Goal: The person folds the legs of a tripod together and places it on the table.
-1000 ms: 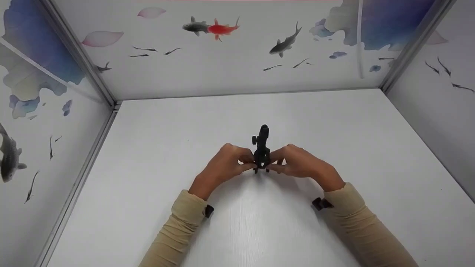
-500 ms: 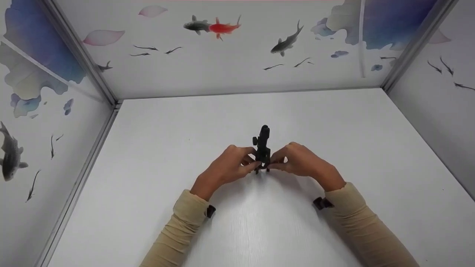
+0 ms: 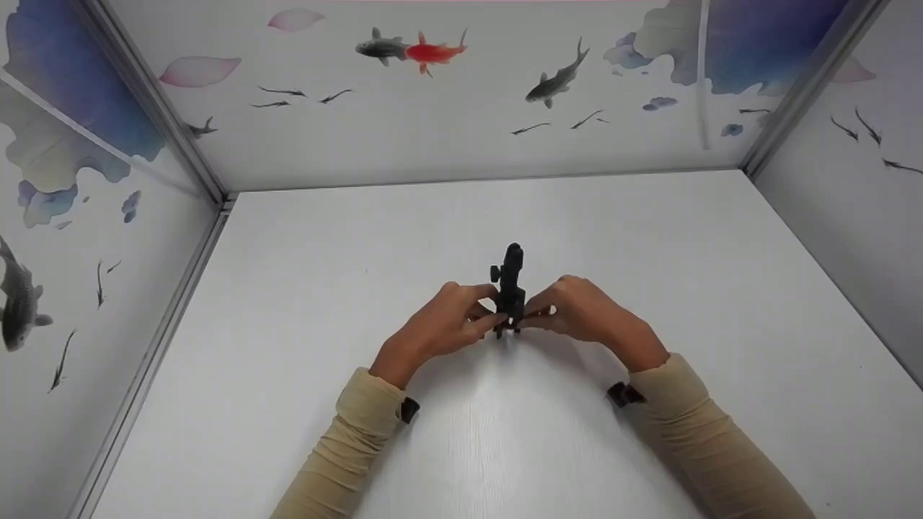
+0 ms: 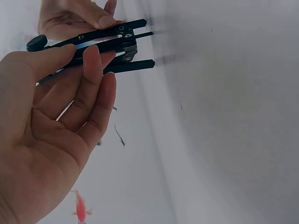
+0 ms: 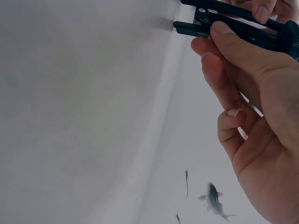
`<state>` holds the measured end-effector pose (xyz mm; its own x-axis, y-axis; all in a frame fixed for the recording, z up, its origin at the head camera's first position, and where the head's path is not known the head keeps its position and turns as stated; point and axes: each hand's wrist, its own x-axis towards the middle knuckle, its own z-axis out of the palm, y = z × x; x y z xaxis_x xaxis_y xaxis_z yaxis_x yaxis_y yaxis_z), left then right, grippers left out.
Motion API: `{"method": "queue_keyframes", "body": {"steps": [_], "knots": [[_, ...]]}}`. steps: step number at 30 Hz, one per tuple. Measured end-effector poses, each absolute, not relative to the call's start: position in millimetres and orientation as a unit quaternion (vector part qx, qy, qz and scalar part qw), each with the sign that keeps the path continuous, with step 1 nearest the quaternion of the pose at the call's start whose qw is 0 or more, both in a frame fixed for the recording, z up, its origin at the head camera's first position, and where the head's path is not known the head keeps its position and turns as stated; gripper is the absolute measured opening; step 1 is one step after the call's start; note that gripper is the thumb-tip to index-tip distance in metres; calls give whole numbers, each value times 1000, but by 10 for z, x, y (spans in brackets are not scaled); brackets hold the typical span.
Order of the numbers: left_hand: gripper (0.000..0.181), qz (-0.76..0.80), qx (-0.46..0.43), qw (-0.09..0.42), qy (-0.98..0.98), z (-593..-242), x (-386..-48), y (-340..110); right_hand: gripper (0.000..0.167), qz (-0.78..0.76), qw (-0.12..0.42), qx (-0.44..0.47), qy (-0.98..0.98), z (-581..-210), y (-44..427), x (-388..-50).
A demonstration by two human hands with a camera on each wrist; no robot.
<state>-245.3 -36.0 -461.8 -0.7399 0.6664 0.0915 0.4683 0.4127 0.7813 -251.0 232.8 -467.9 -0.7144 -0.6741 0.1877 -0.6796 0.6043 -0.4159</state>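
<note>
A small black mini tripod (image 3: 513,272) with a side knob (image 4: 36,43) stands upright on the table, legs down. My left hand (image 3: 451,317) pinches its lower part from the left, thumb on the near side. From the right, my right hand (image 3: 580,310) pinches one leg between thumb and index finger. In the left wrist view the tripod's legs (image 4: 135,66) are slightly apart, with a metal hinge between them. Right wrist view: my right thumb (image 5: 226,35) presses on the black leg while the other right fingers curl below. The tripod's far side is hidden.
A white table (image 3: 324,238) spreads around the hands. White panels with painted fish and leaves (image 3: 461,130) stand at the back and both sides, joined by grey metal frames (image 3: 144,94). Black wrist straps (image 3: 626,394) show at both beige cuffs.
Since a second ago my left hand has shifted slightly right, its thumb now overlapping the tripod's lower front. My right hand has moved very little, and the tripod stays in place.
</note>
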Motion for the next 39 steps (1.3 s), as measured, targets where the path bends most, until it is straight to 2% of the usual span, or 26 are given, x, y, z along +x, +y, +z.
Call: {"method": "queue_keyframes", "body": {"steps": [6,15,23,33,39], "knots": [[25,437,333,125,826,-4642,-2459,-362,15,204,37,389,-898,-4667,2299,-2500],[25,443,328,129,824,-4647,-2450,-343,15,214,2,382,-899,-4649,2279,-2467],[25,433,332,132,827,-4626,-2459,-337,13,226,-3,388,-893,-4656,2292,-2472],[22,386,358,75,847,-4636,-2470,-352,12,237,-23,382,-893,-4624,2255,-2455],[24,385,360,66,847,-4644,-2471,-339,12,236,-26,380,-894,-4634,2225,-2426]]}}
